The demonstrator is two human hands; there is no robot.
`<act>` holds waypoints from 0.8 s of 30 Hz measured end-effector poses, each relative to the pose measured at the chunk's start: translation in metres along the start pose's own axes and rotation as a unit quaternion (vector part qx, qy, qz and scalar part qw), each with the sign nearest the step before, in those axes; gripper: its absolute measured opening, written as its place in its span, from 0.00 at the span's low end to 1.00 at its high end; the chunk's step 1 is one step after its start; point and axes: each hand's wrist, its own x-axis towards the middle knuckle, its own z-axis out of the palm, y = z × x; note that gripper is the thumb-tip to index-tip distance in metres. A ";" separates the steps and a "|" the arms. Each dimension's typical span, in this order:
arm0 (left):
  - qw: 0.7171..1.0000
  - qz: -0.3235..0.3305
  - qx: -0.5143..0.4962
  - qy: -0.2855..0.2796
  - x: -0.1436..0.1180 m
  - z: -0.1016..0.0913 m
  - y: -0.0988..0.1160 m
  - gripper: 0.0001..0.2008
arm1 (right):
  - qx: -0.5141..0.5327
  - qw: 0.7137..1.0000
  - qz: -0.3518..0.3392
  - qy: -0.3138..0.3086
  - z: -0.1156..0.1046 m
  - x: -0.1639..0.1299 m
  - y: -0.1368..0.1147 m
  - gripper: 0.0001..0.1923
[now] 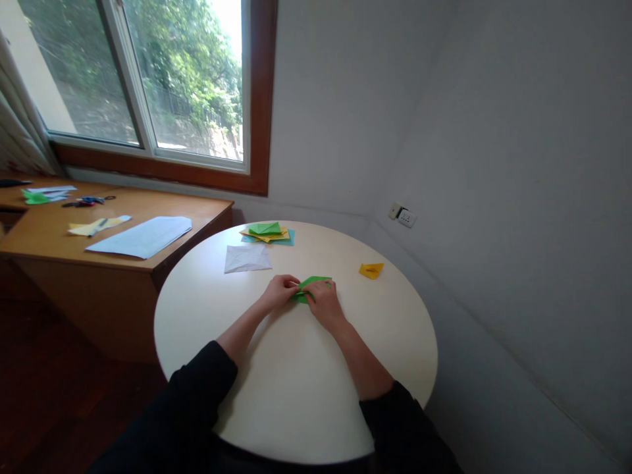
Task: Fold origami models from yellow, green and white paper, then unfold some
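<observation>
A piece of folded green paper lies on the round white table, partly covered by my fingers. My left hand pinches its left end between thumb and fingers. From the right, my right hand grips the same paper, its fingers bent over the top and the thumb near the middle. Beyond my left hand rests a creased white sheet. Behind that sheet is a stack of green, yellow and blue papers. A small folded yellow paper sits to the right of my right hand.
A wooden desk stands at the left below a window. On it are white sheets, yellow paper with a pen, and scissors. A wall socket is at the right.
</observation>
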 end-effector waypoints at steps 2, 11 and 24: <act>0.998 -0.022 -0.059 0.007 0.000 0.000 0.001 0.14 | 0.001 1.000 0.006 0.012 0.001 0.000 0.001 0.09; 0.980 -0.039 -0.193 0.033 -0.005 0.001 0.012 0.19 | -0.023 0.999 0.014 0.048 0.003 0.000 0.003 0.10; 0.987 -0.097 -0.122 -0.026 -0.009 0.001 0.015 0.16 | -0.023 0.999 0.028 0.025 -0.005 0.000 -0.001 0.11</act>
